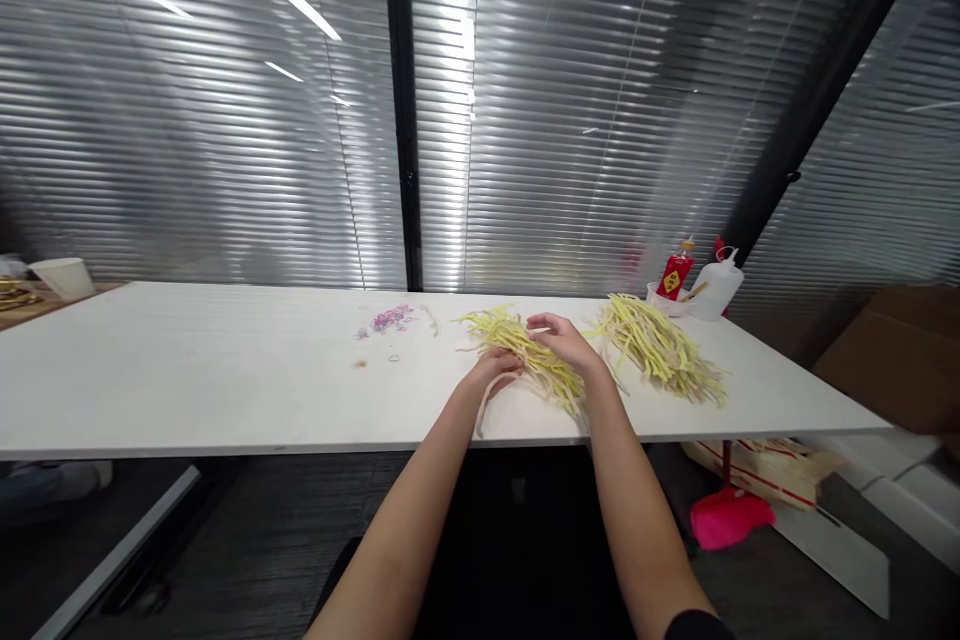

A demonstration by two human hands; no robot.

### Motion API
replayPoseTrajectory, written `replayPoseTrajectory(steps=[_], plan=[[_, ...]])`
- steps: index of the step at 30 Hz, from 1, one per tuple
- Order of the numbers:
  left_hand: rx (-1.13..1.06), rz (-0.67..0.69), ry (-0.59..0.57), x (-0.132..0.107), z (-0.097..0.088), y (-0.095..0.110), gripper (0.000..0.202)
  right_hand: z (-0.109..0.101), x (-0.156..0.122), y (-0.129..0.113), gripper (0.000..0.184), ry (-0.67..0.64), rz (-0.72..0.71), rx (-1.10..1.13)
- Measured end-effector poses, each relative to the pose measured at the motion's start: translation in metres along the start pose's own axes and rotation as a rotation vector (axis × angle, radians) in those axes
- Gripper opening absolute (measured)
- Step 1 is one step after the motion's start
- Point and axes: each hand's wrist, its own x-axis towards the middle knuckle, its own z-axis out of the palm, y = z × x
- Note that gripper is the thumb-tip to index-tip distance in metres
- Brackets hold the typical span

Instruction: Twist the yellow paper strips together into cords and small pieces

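A white table (225, 370) is seen across the middle of the frame, in front of closed blinds (225, 120). Both hands are placed at centre frame, on a pile of yellow strips (504, 328).

The left hand (496, 366) is curled at the near left edge of the pile, with the fingers bent down into the strips. Whether any strands are gripped cannot be told. A few pale strands are seen running from under it toward the table's near edge. The right hand (568, 341) is laid open over the top of the pile, with the fingers loosely extended toward the left of the frame and touching the strips.

A second pile (660, 345) of the same strips is located just right of the hands, apart from the first. Behind it, right of centre, a red bottle (674, 275) is stood upright. A yellow diamond label is carried on its front, but the writing cannot be read. A white squeeze bottle (716, 287) is stood just beside it on the right. A small white dish (660, 301) is set at the foot of the red bottle.

Purple scraps (390, 318) are scattered on the table left of the hands. A white cup (64, 276) is located at the far left edge of the frame. Below the table, at lower right, a pink object (731, 517) is seen on the floor. A cardboard box (900, 360) is seen at far right.
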Motion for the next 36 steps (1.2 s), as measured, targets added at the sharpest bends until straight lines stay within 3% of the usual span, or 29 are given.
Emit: replayPoseTrajectory(steps=[4,7,12,16,21,25,29,32,36], plan=[[0.149,-0.074,-0.171,0.003,0.001,-0.001,0.021,0.007,-0.017,-0.007,0.024,-0.18,-0.109,-0.332],[0.163,-0.065,-0.217,0.004,0.001,-0.001,0.019,0.01,-0.033,-0.012,0.023,-0.266,-0.158,-0.594],[0.168,-0.068,-0.174,0.007,-0.003,-0.003,0.023,0.017,-0.037,-0.004,0.014,-0.127,-0.014,-0.974],[0.176,-0.055,-0.205,0.008,-0.003,-0.003,0.019,0.026,-0.029,0.007,0.028,0.007,0.11,-1.098],[0.184,-0.072,-0.174,0.006,0.0,-0.002,0.023,0.031,-0.024,0.012,0.028,0.087,0.21,-1.134],[0.17,-0.069,-0.169,0.006,0.0,-0.002,0.022,0.026,-0.022,0.016,0.026,0.15,0.163,-0.956],[0.133,-0.078,-0.141,0.007,-0.001,-0.002,0.022,0.011,-0.014,0.018,0.024,0.226,0.088,-0.4],[0.111,-0.077,-0.112,0.008,0.0,-0.003,0.026,-0.003,-0.007,0.016,0.02,0.248,0.117,0.039],[0.115,-0.041,-0.057,0.006,0.004,-0.004,0.032,-0.02,-0.001,0.009,0.021,0.287,0.168,0.252]])
